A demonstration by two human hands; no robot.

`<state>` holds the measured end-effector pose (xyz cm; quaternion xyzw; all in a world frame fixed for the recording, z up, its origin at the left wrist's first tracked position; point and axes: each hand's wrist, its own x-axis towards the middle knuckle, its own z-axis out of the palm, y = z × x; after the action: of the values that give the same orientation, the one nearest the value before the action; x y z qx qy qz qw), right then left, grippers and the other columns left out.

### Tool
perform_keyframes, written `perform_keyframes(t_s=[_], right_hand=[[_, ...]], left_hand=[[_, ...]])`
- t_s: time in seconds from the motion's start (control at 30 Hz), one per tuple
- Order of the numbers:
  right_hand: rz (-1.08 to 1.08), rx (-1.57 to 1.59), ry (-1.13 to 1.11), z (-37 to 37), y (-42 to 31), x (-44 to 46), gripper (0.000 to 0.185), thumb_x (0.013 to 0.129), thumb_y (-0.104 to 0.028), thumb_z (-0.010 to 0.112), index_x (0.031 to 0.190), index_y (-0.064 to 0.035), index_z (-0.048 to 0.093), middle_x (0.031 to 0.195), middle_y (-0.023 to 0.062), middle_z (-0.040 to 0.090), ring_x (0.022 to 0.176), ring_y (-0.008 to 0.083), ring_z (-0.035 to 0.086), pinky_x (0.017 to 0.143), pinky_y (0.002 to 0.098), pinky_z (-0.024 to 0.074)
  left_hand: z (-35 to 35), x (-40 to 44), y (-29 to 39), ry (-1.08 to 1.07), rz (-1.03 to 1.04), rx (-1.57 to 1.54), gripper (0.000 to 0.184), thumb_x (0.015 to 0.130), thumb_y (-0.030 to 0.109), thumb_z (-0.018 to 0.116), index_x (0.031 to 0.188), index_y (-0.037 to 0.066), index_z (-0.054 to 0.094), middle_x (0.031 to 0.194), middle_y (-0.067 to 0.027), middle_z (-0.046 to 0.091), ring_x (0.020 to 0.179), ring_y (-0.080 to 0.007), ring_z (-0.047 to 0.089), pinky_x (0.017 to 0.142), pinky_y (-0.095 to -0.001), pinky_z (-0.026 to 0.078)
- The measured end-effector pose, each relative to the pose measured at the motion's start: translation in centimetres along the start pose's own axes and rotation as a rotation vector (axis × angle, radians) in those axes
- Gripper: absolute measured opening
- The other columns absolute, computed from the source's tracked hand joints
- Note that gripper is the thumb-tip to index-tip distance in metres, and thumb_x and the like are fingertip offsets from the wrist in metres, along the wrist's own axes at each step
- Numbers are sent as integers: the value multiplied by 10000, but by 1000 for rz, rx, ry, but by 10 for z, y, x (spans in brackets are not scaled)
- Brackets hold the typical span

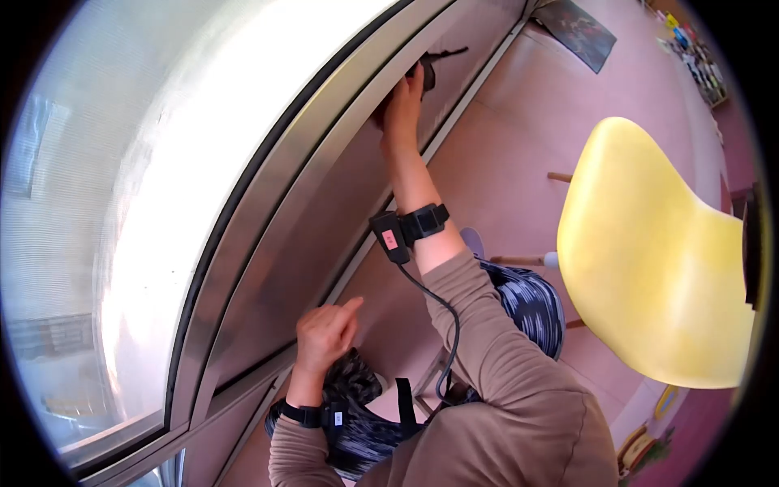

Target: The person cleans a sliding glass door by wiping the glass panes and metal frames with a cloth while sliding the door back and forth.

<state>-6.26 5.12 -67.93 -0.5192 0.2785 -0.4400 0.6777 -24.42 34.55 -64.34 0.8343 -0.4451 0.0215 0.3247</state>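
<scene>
My right hand (402,109) reaches up along the metal-framed glass panel and is closed around a dark object (428,71). A thin black strip juts from that object to the right; its kind is not clear, and my fingers partly hide it. Lower down, my left hand (326,334) hovers near the bottom rail of the frame (284,357). Its fingers are loosely bent and apart, with nothing visible in them. A black strapped device (391,237) with a cable sits on my right forearm, and a black band (302,414) circles my left wrist.
Bright glass (162,203) fills the left side behind the metal frame (243,227). A yellow chair (649,268) with wooden legs stands to my right. On the pink floor (519,122), a dark mat (576,32) lies far ahead, with assorted small items (698,61) at the far right.
</scene>
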Motion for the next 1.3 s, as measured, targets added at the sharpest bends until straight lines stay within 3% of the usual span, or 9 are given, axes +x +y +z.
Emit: perform_keyframes(t_s=[0.27, 0.53, 0.6, 0.73, 0.8, 0.9, 1.03, 1.13, 1.3], right_hand=[[-314, -118, -50, -20, 48, 1, 518, 942, -176, 442, 1429, -44, 325, 1513, 143, 255, 1389, 302, 239, 1121, 356, 182], [529, 22, 192, -96, 226, -31, 570, 958, -317, 426, 1431, -22, 306, 1464, 153, 335, 1346, 288, 317, 1087, 336, 255], [699, -7, 217, -118, 272, -38, 509, 931, -478, 446, 1267, -97, 482, 1109, 97, 580, 979, 248, 565, 834, 354, 446], [856, 21, 23, -142, 286, -29, 411, 936, -465, 448, 1132, -111, 525, 909, 61, 586, 770, 230, 571, 690, 361, 455], [1034, 317, 220, -121, 234, -18, 536, 966, -333, 373, 1451, -121, 294, 1451, 95, 352, 1303, 257, 357, 1058, 382, 288], [737, 212, 190, -106, 225, 39, 534, 961, -309, 388, 1452, -120, 295, 1471, 86, 330, 1315, 258, 340, 1072, 392, 268], [348, 169, 114, -47, 73, 92, 566, 953, -313, 411, 1472, -140, 268, 1480, 39, 331, 1318, 202, 344, 1088, 342, 256], [100, 287, -2, -20, 11, 130, 519, 937, -299, 442, 1430, -179, 335, 1318, 52, 496, 1151, 210, 519, 890, 335, 459], [-84, 413, -102, -17, -28, 110, 481, 932, -295, 447, 1387, -144, 404, 1238, 110, 533, 1088, 195, 540, 853, 289, 442]], left_hand=[[7, 9, 2, -63, 19, 11, 324, 678, -1, 663, 978, 121, 665, 577, -29, 506, 534, -203, 546, 498, -328, 435], [10, 2, -14, -125, -52, -26, 298, 667, -38, 662, 928, 103, 684, 585, -55, 534, 521, -224, 550, 495, -331, 431], [10, 2, -17, -144, -69, -26, 295, 670, -37, 664, 930, 101, 685, 586, -54, 537, 525, -228, 555, 498, -331, 433], [14, 2, -23, -136, -19, 0, 353, 675, 7, 672, 1016, 103, 664, 603, -19, 493, 544, -193, 525, 514, -326, 432], [15, 4, -23, -135, -15, -10, 358, 681, 11, 672, 1026, 107, 662, 607, -19, 493, 549, -192, 527, 520, -329, 436], [14, 3, -19, -136, 3, -7, 359, 685, 10, 672, 1030, 109, 660, 614, -19, 505, 555, -193, 532, 527, -326, 442], [10, 8, -10, -126, 22, -2, 344, 690, 10, 671, 1020, 107, 659, 625, -19, 521, 568, -192, 543, 536, -324, 448], [9, 10, -5, -140, 22, 1, 331, 697, 13, 672, 1014, 105, 658, 634, -20, 534, 581, -190, 553, 544, -323, 453], [12, 14, -1, -145, 30, 18, 321, 702, 23, 675, 1012, 106, 658, 626, -18, 529, 572, -192, 549, 541, -324, 452]])
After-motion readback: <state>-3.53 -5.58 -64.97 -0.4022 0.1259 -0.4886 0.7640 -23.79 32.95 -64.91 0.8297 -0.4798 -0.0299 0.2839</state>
